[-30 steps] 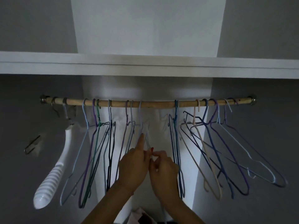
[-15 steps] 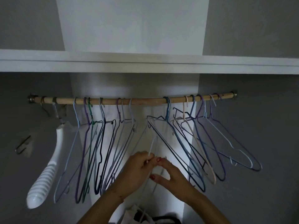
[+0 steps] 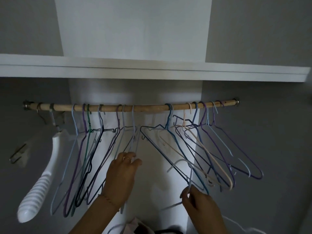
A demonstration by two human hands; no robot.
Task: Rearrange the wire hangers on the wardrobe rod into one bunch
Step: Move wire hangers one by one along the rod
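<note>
Left hand [image 3: 122, 174]: raised among the left group of hangers, fingers curled loosely round the lower wires of a pale blue hanger [image 3: 133, 132] that hangs from the rod; a ring shows on one finger.
Right hand [image 3: 200, 205]: lower and to the right, fingers pinched shut on the neck of a loose pale hanger [image 3: 184, 162], which is off the rod, its hook pointing up and to the left.
Rod [image 3: 148, 108]: wooden, running across the wardrobe under a white shelf [image 3: 152, 71].
Left group [image 3: 87, 149]: blue, purple, green and dark wire hangers, hooked on the rod close together.
Right group [image 3: 211, 146]: blue, cream and purple wire hangers on the rod, fanned out to the right.
Gap: a bare length of rod lies between the two groups.
White plastic hanger [image 3: 42, 174]: at the far left end of the rod, apart from the wire ones.
</note>
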